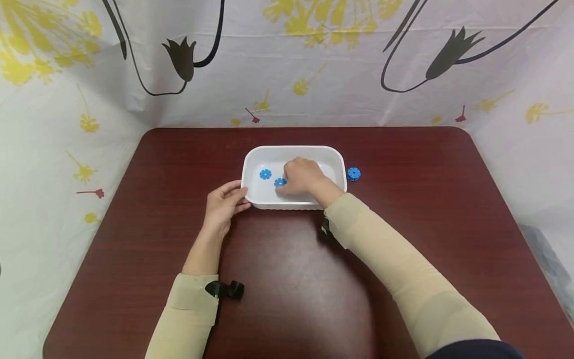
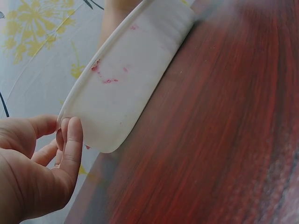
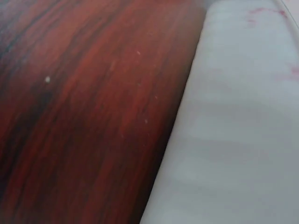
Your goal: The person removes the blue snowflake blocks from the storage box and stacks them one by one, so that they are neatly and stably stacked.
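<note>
In the head view a white plastic tray (image 1: 296,205) stands on the table. My left hand (image 1: 224,202) grips its rim at the front left corner, thumb on one side and fingers on the other; the left wrist view shows this hand (image 2: 44,163) close up. Inside the tray, my right hand (image 1: 305,178) has its fingers curled, with thumb and forefinger at a blue notched disc (image 1: 279,182) that they partly cover. Another blue notched disc (image 1: 265,174) lies flat to the left on the tray floor. The right wrist view shows only the tray's outer wall (image 3: 233,130) and tabletop, not the fingers.
A small stack of blue notched discs (image 1: 354,174) sits on the dark red-brown wooden table (image 1: 287,264), just right of the tray. A white cloth with printed flowers (image 1: 300,99) hangs behind the table. Red marks (image 2: 107,81) show on the tray's outer wall.
</note>
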A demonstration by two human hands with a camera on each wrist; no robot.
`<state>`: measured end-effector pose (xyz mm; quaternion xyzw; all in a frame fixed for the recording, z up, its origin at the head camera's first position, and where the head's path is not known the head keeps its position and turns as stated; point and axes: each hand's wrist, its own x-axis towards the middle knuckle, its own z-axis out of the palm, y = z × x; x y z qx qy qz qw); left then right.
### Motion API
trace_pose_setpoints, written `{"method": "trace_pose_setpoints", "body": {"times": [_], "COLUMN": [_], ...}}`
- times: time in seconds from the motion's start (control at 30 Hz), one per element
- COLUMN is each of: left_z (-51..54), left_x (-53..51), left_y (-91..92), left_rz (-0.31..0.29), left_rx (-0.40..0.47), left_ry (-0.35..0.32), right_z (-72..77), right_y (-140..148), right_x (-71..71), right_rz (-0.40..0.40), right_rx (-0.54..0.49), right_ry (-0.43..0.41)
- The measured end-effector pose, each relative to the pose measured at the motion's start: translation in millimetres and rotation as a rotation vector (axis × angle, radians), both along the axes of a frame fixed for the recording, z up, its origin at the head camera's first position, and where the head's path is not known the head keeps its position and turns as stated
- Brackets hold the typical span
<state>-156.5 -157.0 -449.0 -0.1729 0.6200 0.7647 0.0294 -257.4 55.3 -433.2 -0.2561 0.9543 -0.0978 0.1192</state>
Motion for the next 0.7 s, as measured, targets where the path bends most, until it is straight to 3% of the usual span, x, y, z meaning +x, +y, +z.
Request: {"method": "trace_pose_setpoints", "body": {"times": [0.13, 0.7], "left_z": [-0.2, 1.1], "left_x": [-0.3, 0.8], "left_y": [-0.3, -0.4], "left_rz": [-0.005, -0.006], "left_rx": [-0.006, -0.01], "left_ry": [-0.006, 0.001], "right_z": [-0.6, -5.2], "right_y": [-5.3, -9.4], "right_x": [0.2, -0.3], "right_rz": [-0.011, -0.02], "right_rx": [0.031, -0.003], "right_ry": [0.009, 0.017]}}
